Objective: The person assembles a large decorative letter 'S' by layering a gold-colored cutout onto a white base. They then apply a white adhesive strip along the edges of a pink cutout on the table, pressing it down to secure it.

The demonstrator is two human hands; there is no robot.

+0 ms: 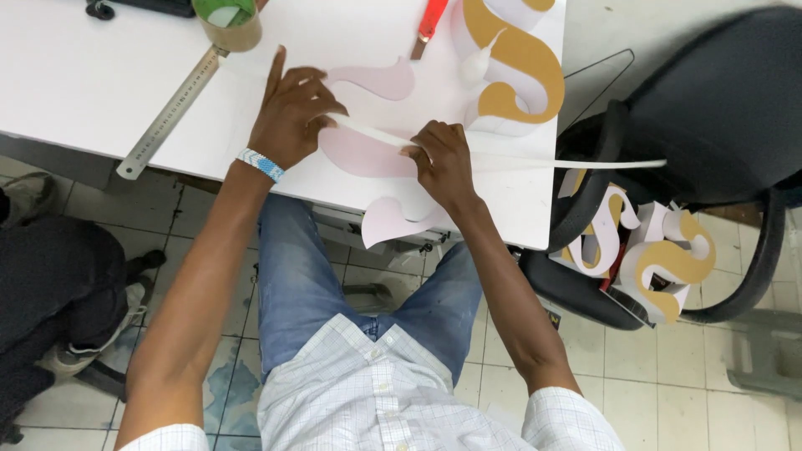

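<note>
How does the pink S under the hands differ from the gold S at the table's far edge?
The pink S lies flat, a thin sheet hanging over the table's near edge; the gold S is built up, with white side walls. Both hands, left and right, press a white strip on the pink S; the gold S lies untouched. Both share one letter shape.

Your strip (pixel 501 159) lies across the S-shaped cutout (pixel 368 150) on the desk (pixel 75 75); ruler (pixel 167 113) left, finished letter (pixel 514 67) right.
</note>
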